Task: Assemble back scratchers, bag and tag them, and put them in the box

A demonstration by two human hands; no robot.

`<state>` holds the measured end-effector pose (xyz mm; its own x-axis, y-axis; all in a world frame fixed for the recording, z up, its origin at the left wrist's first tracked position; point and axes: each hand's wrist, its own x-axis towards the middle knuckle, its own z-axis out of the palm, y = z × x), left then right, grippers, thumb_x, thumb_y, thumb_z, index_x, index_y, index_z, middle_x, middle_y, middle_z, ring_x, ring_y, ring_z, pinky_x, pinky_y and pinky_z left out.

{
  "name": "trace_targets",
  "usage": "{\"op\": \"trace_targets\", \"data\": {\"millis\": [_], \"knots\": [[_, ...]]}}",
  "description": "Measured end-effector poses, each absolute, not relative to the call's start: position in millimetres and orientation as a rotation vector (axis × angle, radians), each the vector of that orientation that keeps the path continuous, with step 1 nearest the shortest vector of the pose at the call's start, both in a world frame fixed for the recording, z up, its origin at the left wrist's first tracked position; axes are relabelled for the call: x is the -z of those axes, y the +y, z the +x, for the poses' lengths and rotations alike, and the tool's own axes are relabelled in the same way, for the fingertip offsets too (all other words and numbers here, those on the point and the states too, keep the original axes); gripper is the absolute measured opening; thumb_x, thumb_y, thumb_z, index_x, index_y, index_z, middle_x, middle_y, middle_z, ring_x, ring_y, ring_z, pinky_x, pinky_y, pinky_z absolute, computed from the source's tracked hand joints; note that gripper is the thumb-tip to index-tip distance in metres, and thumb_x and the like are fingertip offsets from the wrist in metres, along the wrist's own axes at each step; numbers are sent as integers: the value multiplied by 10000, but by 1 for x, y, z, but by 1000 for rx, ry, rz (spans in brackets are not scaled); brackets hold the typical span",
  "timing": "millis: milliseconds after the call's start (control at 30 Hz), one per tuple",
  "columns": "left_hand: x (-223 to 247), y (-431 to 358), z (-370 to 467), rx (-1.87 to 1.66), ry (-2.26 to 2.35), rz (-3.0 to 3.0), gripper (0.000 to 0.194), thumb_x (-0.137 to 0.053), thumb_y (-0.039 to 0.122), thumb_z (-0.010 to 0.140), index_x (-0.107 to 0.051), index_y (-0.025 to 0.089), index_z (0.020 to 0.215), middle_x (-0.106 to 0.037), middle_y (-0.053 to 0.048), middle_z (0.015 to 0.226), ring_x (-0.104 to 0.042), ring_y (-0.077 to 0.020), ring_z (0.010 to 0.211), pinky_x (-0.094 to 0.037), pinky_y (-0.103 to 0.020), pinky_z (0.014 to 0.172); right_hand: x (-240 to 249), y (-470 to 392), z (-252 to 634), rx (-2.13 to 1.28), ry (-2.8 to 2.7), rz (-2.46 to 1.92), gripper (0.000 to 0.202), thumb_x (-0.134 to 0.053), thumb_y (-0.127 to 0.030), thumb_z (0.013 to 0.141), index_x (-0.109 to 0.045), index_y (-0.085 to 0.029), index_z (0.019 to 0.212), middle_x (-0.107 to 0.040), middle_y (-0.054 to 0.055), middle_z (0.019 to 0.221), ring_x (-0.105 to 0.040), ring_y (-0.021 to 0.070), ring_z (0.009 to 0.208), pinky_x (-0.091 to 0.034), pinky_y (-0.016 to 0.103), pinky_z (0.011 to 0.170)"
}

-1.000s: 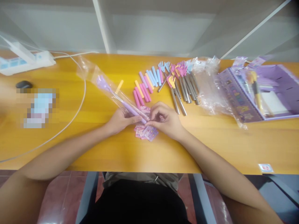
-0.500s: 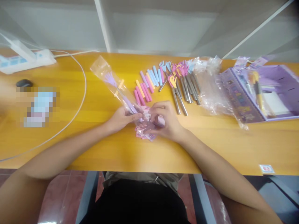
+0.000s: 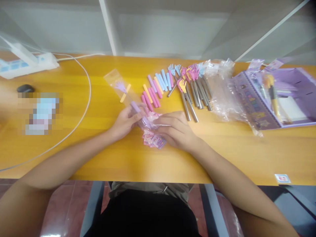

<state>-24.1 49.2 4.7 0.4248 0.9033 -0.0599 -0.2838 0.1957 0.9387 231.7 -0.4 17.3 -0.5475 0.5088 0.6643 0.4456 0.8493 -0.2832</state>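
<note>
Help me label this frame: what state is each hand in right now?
Left hand: closed on the purple scratcher in its clear sleeve.
Right hand: fingers bent at the sleeve's lower end; grip cannot be told.

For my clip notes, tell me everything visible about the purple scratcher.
The purple scratcher has a clawed head, thin shaft and thicker, plastic-looking handle. It lies inside a clear sleeve, slanting away from the person, head toward the far left. The left hand grips the sleeved handle; the right hand is at the near end, where blur and fingers hide detail.
</note>
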Motion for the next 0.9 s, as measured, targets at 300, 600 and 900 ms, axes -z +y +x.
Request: {"op": "trace_targets", "data": {"millis": [300, 600, 900], "knots": [[-2, 48, -25, -741, 707, 1250, 541, -1039, 477, 739, -779, 188, 1115, -821, -64, 1006, -787, -243, 970, -628, -363, 934, -18, 4, 219, -441, -2151, -747, 58, -693, -311, 1098, -733, -279, 1071, -805, 38, 1005, -709, 246, 1014, -525, 444, 942], [3, 41, -22, -642, 597, 1289, 558, -1025, 290, 750, -769, 215, 1241, -834, -116, 1185, -814, -299, 1116, -638, -478, 1048, -17, 8, 220, -736, -2073, -835, 75, -752, -354, 1052, -766, -280, 1049, -782, 22, 953, -674, 235, 972, -528, 427, 912], [8, 45, -22, -684, 563, 1252, 505, -1024, 324, 756, -771, 202, 1176, -818, -125, 1170, -805, -287, 1103, -654, -437, 1004, -13, 6, 218, -733, -1930, -939, 130, -792, -346, 1032, -705, -254, 1060, -731, 35, 962, -683, 217, 913, -547, 384, 847]]}}
